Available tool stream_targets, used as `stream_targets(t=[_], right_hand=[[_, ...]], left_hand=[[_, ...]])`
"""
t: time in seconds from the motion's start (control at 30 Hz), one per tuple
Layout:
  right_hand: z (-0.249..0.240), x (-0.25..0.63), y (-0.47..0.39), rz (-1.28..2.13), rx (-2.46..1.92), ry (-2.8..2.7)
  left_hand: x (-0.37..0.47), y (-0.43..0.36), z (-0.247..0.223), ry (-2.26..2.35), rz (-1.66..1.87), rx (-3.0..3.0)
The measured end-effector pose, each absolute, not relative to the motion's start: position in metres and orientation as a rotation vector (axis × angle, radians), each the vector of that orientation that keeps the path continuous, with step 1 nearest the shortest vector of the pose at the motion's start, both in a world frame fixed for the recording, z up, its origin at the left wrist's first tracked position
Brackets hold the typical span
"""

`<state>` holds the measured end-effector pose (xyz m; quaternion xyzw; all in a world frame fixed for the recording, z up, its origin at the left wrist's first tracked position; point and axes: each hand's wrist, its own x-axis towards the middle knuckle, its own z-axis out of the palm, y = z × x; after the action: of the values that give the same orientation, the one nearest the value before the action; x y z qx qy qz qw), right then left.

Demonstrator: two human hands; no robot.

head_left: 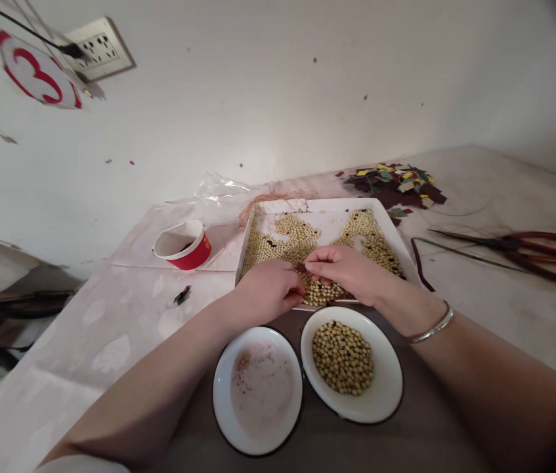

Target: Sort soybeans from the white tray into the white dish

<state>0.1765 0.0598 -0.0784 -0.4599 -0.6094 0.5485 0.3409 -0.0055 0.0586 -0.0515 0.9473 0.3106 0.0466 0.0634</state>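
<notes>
Over the white tray [334, 209], the right hand [354, 270] pinches a dark scrap [301, 267]; left hand [268, 290] fingers curl alongside, grip unclear, two bowls [264, 427] near enough to reach easily

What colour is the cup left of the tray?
The cup is red outside, with a white rim and inside, as the head view shows.

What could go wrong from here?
Loose, round, pale-yellow beads cover much of the shallow white tray; the left hand or right hand might scatter some.
The white, dark-rimmed bowl holding yellowish beads sits close to the tray; a knock could spill it.
The red-handled metal scissors point toward the tray; the right hand might brush the tip.
</notes>
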Motion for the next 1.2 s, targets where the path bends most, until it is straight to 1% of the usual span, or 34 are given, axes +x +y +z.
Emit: stream_targets(t=[0.17, 0.73, 0.9, 1.0, 1.1, 1.2], right_hand=[[-0.077, 0.174, 0.059, 1.451, -1.208, -1.562], [-0.082, 0.176, 0.058, 1.379, -1.238, -1.617], [-0.081, 0.177, 0.060, 1.390, -1.281, -1.604], [-0.081, 0.177, 0.060, 1.348, -1.276, -1.642], [-0.082, 0.178, 0.059, 1.333, -1.238, -1.680], [-0.082, 0.178, 0.059, 1.373, -1.194, -1.686]], left_hand=[[-0.004, 0.059, -0.056, 0.963, 0.091, 2.860], [0.001, 0.059, -0.060, 1.044, 0.127, 2.913], [-0.004, 0.057, -0.045, 1.070, 0.232, 2.867], [-0.005, 0.054, -0.038, 1.045, 0.351, 2.795], [-0.003, 0.053, -0.039, 1.032, 0.542, 2.832], [0.000, 0.054, -0.046, 0.990, 0.615, 2.943]])
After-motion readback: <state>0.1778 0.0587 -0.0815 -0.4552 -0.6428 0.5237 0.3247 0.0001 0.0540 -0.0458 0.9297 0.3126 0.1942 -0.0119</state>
